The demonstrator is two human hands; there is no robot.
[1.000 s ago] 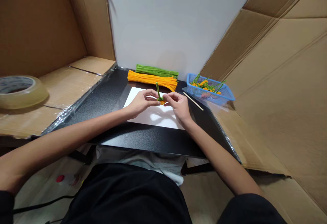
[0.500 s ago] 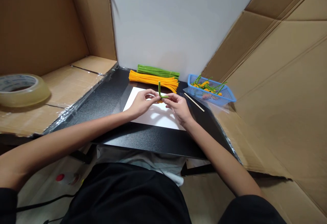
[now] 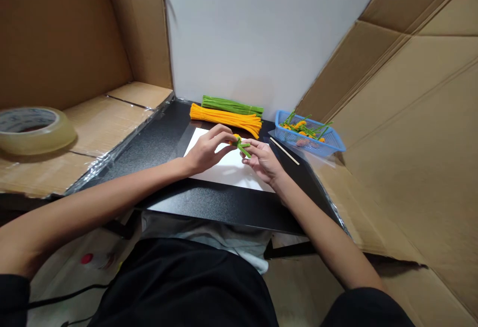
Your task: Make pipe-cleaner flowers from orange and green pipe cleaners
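Note:
Over a white sheet of paper [image 3: 227, 172], my left hand [image 3: 209, 149] pinches the orange-yellow head of a small pipe-cleaner flower [image 3: 239, 142]. Two green pipe-cleaner ends stick out of it toward the lower right. The fingers of my right hand [image 3: 263, 160] are closed at those green ends, thumb and forefinger together; their exact contact is too small to make out. Behind the paper lie a bundle of orange pipe cleaners [image 3: 224, 116] and a bundle of green pipe cleaners [image 3: 231, 105].
A blue plastic basket [image 3: 328, 149] with several green and orange pipe-cleaner pieces stands at the right back. A thin wooden stick [image 3: 284, 151] lies beside the paper. On cardboard at the left rests a roll of clear tape [image 3: 56, 135]. Cardboard walls flank the black table [image 3: 224, 205].
The flower has been turned over: its green ends, one upright before, now point down and right, and the orange head faces up. My right hand has rolled, its palm more upward.

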